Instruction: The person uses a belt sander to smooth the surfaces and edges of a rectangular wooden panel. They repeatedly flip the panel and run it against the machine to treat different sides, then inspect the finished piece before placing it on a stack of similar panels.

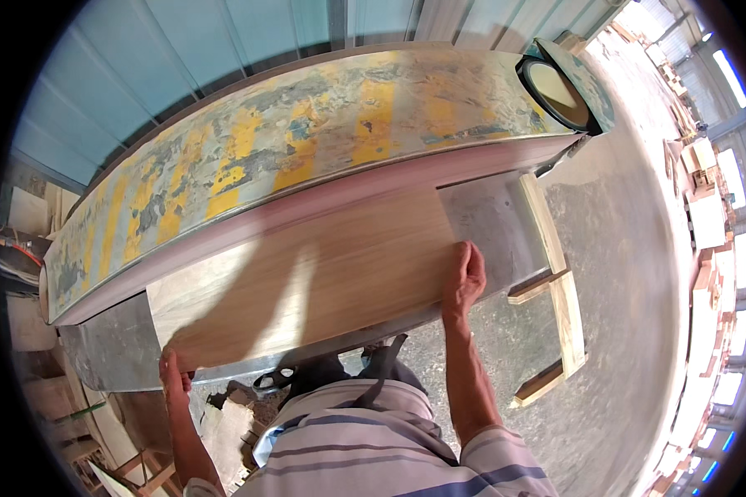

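Observation:
A wide, pale wooden panel [364, 257] lies flat on the grey metal table [493, 228] in front of me. Its far long edge runs along the pinkish belt [323, 203] of a long sanding machine, close to or against it; I cannot tell which. At the panel's near left corner, my left hand [173, 373] is closed on the edge. My right hand [464, 282] grips the right end, its fingers bent and partly hidden. A shadow falls across the panel's left half.
The machine's worn top cover [240, 153] has yellow stripes, with a roller [557, 91] at its right end. A wooden bracket [570, 323] juts out right of the table. Wood pieces [228, 431] lie at lower left. Stacked boards [704, 215] stand far right.

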